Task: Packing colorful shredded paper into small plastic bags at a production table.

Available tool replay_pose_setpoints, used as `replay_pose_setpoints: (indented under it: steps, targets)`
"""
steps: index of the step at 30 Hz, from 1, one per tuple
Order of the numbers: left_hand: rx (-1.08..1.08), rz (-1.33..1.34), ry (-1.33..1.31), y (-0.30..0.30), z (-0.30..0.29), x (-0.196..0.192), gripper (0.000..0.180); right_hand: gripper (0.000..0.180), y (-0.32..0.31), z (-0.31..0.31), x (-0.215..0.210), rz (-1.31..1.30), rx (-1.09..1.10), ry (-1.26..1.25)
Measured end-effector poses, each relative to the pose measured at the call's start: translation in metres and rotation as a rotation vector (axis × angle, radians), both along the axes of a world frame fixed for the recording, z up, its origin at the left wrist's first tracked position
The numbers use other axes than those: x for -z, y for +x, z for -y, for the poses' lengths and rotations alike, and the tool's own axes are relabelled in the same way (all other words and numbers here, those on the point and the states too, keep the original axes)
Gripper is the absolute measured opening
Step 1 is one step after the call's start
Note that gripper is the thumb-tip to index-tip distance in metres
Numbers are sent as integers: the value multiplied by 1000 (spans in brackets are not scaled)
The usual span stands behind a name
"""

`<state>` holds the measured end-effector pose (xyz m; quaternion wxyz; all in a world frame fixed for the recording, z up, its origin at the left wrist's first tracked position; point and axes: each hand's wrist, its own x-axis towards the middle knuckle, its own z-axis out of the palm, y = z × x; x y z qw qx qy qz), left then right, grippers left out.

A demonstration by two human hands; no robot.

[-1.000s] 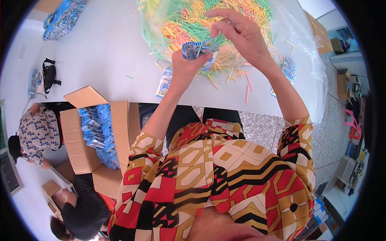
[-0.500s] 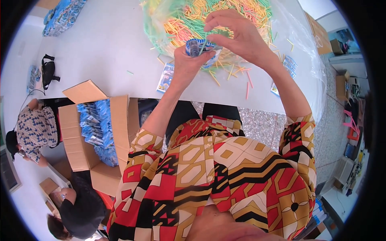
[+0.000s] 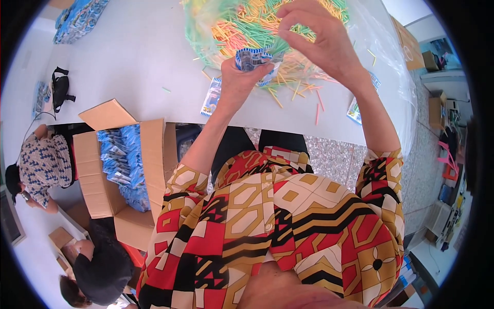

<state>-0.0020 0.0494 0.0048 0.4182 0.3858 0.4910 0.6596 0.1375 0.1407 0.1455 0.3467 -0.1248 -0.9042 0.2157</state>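
Observation:
My left hand (image 3: 237,82) is closed around a small blue-and-white printed packet (image 3: 248,58), held upright over the near edge of a heap of thin sticks (image 3: 257,32) in green, yellow and pink. The sticks lie in a large clear plastic bag (image 3: 195,38) spread on the table. Above the heap, to the right of the packet, hovers my right hand (image 3: 324,44), its thumb and curved fingers apart with nothing visible between them. Another flat packet (image 3: 211,98) lies beside my left wrist, and one more packet (image 3: 355,110) sits partly behind my right forearm.
Loose sticks (image 3: 296,91) are scattered on the white table (image 3: 139,67). An open cardboard box (image 3: 92,170) of blue packets (image 3: 128,165) stands at my left. A black strap-like item (image 3: 60,88) lies farther left. Two other people (image 3: 43,159) are at the left.
My right hand has moved up and to the right, away from the packet's mouth. The green stick seen at that mouth no longer shows there. My left hand barely moved.

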Motion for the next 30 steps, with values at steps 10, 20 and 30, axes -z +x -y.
replay_pose_setpoints:
  steps: [10, 20, 30]
  targets:
    - [131, 105, 35, -3, 8, -9, 23, 20, 23, -29, 66, 9, -142, -623]
    - [204, 100, -43, -5, 9, -10, 27, 19, 26, -12, 92, -19, -250, -871]
    - [212, 50, -100, 0, 11, -11, 24, 14, 36, 0, 92, -26, -175, -918]
